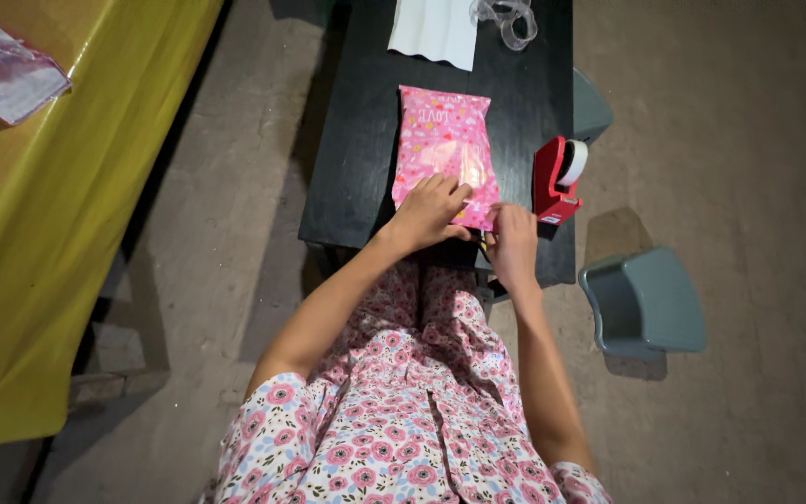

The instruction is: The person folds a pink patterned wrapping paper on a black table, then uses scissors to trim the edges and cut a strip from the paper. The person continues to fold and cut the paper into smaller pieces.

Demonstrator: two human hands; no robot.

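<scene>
A flat parcel wrapped in pink patterned paper lies on a narrow black table. My left hand presses down on the parcel's near end, fingers spread over a strip of clear tape. My right hand is at the parcel's near right corner, fingers curled against the paper edge. A red tape dispenser with a white roll stands just right of the parcel, close to my right hand.
A white sheet and loose clear tape lie at the table's far end. A yellow-covered table with a plastic bag stands at left. A grey plastic stool sits on the concrete floor at right.
</scene>
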